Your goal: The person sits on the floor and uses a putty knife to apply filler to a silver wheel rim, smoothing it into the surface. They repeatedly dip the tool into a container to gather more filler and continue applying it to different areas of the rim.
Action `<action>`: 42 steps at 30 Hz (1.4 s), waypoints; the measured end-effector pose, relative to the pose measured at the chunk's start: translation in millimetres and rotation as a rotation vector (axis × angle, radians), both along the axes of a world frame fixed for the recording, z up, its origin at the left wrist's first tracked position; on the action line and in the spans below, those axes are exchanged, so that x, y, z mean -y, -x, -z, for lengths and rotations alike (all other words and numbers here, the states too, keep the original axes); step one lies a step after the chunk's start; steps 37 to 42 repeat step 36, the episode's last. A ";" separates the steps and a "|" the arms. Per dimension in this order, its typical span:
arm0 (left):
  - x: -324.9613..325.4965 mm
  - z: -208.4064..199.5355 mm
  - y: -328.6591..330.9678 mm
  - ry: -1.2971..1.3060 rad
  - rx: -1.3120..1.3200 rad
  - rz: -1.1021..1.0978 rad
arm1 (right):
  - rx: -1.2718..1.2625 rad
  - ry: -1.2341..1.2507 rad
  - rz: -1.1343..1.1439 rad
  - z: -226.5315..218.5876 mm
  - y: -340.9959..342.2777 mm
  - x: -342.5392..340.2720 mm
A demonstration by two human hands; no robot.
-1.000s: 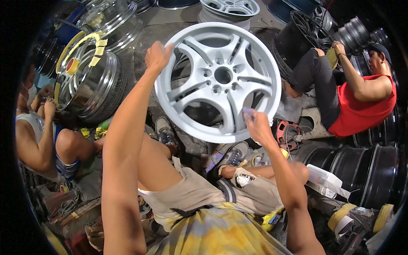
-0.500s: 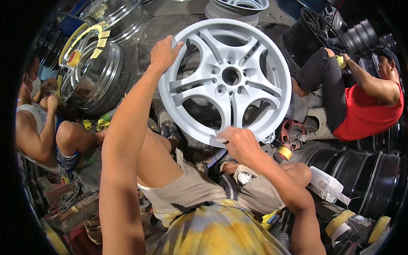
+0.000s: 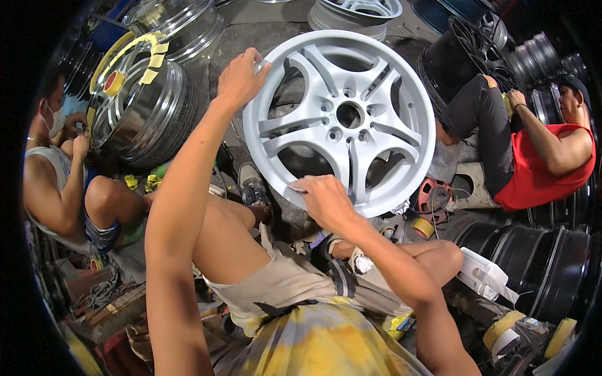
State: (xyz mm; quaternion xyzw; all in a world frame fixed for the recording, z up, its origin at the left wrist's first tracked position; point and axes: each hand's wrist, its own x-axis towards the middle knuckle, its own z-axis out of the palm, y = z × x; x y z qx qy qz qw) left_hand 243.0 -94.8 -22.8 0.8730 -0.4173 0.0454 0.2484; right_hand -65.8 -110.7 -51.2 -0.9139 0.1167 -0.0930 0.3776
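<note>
A pale grey wheel rim [image 3: 348,153] with paired spokes and a round centre hole stands tilted in front of me, its face toward me. At its upper left edge, my left hand [image 3: 241,78] is closed round the outer lip. My right hand [image 3: 327,202] is at the lower left of the lip, fingers pinched together and touching it. A small pale edge shows at those fingertips, but I cannot make out what it is.
At left a person [image 3: 53,182] works at a polished wheel with a tyre [image 3: 150,113] and yellow tape on it. Another person in red [image 3: 549,156] sits at right. Dark rims [image 3: 533,263], a red coiled-cord tool [image 3: 433,197] and a tape roll [image 3: 423,228] lie nearby.
My right hand has slid left along the lower lip of the wheel rim. My left hand keeps its hold at the upper left; the rim sits slightly further right in view.
</note>
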 end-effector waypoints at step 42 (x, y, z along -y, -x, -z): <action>-46.6 -53.0 160.8 -0.987 -0.191 0.801 | -0.647 0.830 -0.248 -7.7 122.0 171.9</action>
